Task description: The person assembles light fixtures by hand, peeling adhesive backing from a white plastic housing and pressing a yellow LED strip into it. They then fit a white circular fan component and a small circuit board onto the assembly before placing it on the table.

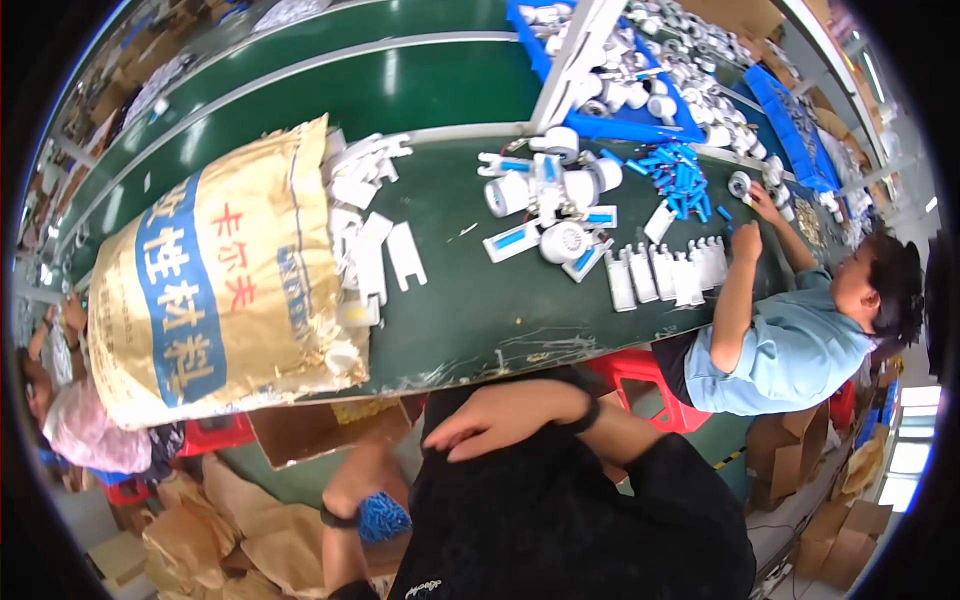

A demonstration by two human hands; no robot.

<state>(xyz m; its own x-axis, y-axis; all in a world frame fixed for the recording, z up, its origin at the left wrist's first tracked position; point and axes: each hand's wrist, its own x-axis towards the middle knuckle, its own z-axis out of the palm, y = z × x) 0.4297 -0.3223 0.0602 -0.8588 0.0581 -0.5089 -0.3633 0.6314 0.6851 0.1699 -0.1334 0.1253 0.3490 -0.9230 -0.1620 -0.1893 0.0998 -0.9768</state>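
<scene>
At the far left, a pink plastic bag [95,430] sits below the green counter [440,330]. On the counter lies a large tan woven sack [255,240] with a blue band, flat white plastic parts [372,258] heaped at its right end. Under the counter edge stands an open cardboard box [325,435]. The person's left hand [368,472], blurred, is near this box, just above a bunch of small blue cylinders [385,517]; whether its fingers grip anything, I cannot tell. The right hand [512,412] is in front of the black shirt [560,510], its fingers loosely extended leftward, apparently holding nothing. Beyond it on the counter sit white handheld fan units [562,242], then a row of white casings [665,272] and a pile of blue cylindrical cells [682,185]. Behind these is a blue tray [640,128]. At right, a co-worker in a light-blue shirt [780,350] reaches to a round white fan head [740,185].
</scene>
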